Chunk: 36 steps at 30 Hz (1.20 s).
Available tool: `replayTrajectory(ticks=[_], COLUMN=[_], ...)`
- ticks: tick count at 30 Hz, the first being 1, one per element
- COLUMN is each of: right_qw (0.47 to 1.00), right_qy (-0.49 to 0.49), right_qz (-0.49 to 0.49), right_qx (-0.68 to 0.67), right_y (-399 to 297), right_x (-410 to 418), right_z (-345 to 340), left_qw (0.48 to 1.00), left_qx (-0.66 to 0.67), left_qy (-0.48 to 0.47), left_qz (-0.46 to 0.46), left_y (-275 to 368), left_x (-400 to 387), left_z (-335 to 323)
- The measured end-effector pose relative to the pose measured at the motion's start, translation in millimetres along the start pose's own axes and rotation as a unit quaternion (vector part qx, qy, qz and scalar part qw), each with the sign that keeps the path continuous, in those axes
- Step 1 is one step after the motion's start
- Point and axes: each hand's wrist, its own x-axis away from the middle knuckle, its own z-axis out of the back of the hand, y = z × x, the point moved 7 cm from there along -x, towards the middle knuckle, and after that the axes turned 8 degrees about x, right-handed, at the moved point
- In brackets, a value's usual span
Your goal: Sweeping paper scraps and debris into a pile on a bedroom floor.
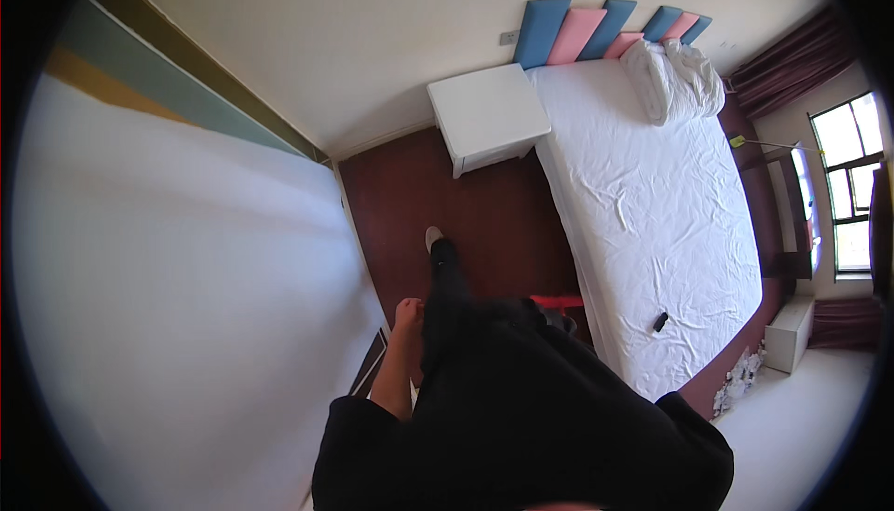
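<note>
My left hand (409,312) hangs low beside my dark trouser leg, near the white wall at left. Its fingers look curled, and whether anything is inside them cannot be made out. My right hand is out of view. On my right side, a red bar-like thing (555,301) and a dark grey object (559,319) show partly from behind my black shirt, beside the bed. To the right stands a bed with a wrinkled white sheet (649,210). A small black object (661,321) lies on it, and a folded white quilt (674,81) rests at the headboard end.
A white nightstand (489,106) stands between the wall and the bed. Dark red floor (489,231) runs along the bed. Blue and pink headboard panels (576,36) are on the wall. Beyond the bed are a window (848,161), dark curtains (796,64) and a white cabinet (788,336).
</note>
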Motion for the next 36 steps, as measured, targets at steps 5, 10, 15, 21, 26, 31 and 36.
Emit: replayTrajectory(ticks=[5, 10, 15, 21, 26, 31, 36], right_qw=[0.984, 0.982, 0.968, 0.96, 0.989, 0.932, 0.981], right_qy=[0.043, 0.109, 0.13, 0.052, -0.018, 0.007, 0.014], right_qz=[0.124, 0.154, -0.175, -0.161, -0.134, -0.323, -0.161], right_qx=[0.122, -0.014, -0.124, -0.224, 0.067, -0.163, 0.11], right_y=[-181.4, -271.2, -306.8, -267.9, -231.1, -299.6, -225.8], right_x=[-46.0, -90.2, -107.7, -155.1, -239.5, -204.6, -202.7], right_z=[-361.6, -395.8, -435.2, -474.6, -488.3, -491.6, -472.8], left_qw=[0.992, 0.999, 1.0, 0.994, 0.951, 0.979, 0.873], left_qx=[-0.108, 0.0, -0.008, -0.09, -0.198, -0.062, -0.44], left_qy=[-0.043, -0.038, -0.024, -0.061, -0.009, -0.106, -0.152], left_qz=[-0.045, 0.006, -0.019, 0.021, -0.237, 0.164, -0.142], left_y=[80.5, 196.9, 231.8, 182.4, 139.6, 77.0, 237.5], left_x=[-96.8, -127.8, -150.6, -152.0, -138.5, -125.5, -187.3], left_z=[19.0, 12.5, 42.5, 78.6, 104.0, 178.0, 111.0])
